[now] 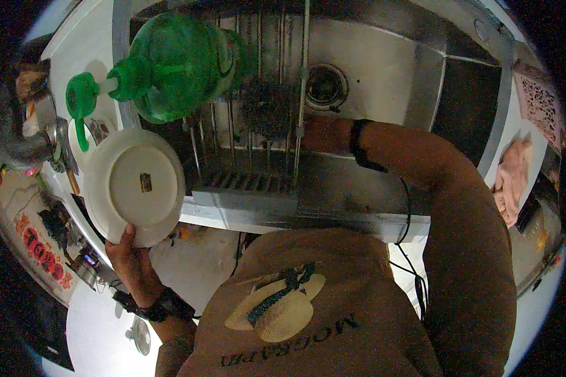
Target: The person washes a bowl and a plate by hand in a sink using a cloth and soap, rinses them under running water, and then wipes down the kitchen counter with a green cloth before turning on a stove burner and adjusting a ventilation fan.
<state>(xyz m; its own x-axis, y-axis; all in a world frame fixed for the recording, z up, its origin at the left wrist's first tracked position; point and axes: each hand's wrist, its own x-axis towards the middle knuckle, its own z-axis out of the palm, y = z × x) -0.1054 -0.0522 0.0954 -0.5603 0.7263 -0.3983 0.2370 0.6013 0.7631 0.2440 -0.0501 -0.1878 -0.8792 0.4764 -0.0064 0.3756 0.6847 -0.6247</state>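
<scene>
My left hand [131, 259] grips the rim of a white plate [144, 146], thumb on its underside, which faces me and has a small dark label. My right hand [323, 135] reaches left over the steel sink [382, 80], its fingers hidden behind an upright of a metal rack [303, 56]. Beside those fingers is a dark, rough mass [268, 108], perhaps a scrubber; whether my right hand holds it cannot be told. A large green pump bottle [179, 70] stands beyond the plate, its nozzle pointing toward me.
The sink drain [326, 87] lies past my right wrist. A white bowl [78, 151] sits partly behind the plate on the left. On the right-hand counter are a pink cloth [514, 181] and a pink perforated basket [540, 106]. A black cable [408, 207] hangs by my right arm.
</scene>
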